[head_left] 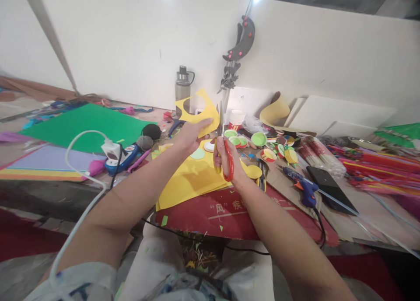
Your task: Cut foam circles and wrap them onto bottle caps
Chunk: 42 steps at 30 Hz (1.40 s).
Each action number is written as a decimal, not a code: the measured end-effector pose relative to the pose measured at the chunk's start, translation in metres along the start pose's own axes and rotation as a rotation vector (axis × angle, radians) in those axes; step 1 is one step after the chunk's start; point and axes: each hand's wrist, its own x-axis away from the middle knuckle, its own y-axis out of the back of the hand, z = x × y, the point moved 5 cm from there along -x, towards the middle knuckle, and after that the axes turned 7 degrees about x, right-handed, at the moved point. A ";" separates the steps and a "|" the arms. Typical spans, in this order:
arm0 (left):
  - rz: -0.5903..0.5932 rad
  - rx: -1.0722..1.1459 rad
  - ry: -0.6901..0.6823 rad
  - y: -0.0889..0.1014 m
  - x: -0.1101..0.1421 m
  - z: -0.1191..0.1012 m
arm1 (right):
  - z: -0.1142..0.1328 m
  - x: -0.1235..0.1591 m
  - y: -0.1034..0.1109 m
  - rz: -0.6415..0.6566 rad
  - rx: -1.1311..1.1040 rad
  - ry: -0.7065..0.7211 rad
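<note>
My left hand (197, 137) holds up a piece of yellow paper (200, 113) that has a round opening cut in it. In my right hand (226, 156) is a pair of scissors (229, 163) with red handles. The blades point upward, parted a little, close by the right edge of the paper; I cannot tell whether they touch it. Below my hands lie yellow sheets (183, 178), with a pale green disc (197, 153) and a white disc (208, 146) on top.
A blue glue gun (303, 189) and a black phone (331, 189) lie at right. Several small green-lined paper cups (259, 138) stand behind my right hand. At left are a green sheet (75, 126) and a power strip (121, 159) with a white cable. A bottle (183, 91) stands behind.
</note>
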 end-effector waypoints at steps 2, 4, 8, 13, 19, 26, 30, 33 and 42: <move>0.013 -0.046 0.014 0.002 -0.001 -0.003 | -0.001 0.000 0.000 0.005 -0.022 -0.009; 0.003 -0.076 0.014 0.003 -0.002 -0.006 | -0.003 0.000 -0.001 0.013 -0.029 -0.018; -0.026 -0.106 0.019 0.005 -0.003 -0.011 | -0.007 -0.002 0.000 0.008 0.001 -0.028; -0.036 -0.127 0.043 0.007 -0.006 -0.014 | -0.008 -0.002 0.000 0.008 0.036 -0.008; -0.014 -0.169 0.065 0.011 -0.010 -0.018 | -0.009 -0.002 0.001 -0.003 0.056 -0.008; 0.020 -0.180 0.039 0.010 -0.012 -0.022 | -0.014 -0.003 0.001 -0.012 0.089 0.003; 0.022 -0.158 0.005 0.013 -0.015 -0.021 | -0.014 -0.002 0.001 -0.022 0.100 -0.017; 0.041 -0.134 -0.009 0.013 -0.016 -0.021 | -0.013 -0.002 0.001 -0.023 0.109 -0.028; 0.094 -0.227 0.016 0.007 -0.012 -0.020 | -0.016 -0.007 0.002 -0.002 0.100 0.056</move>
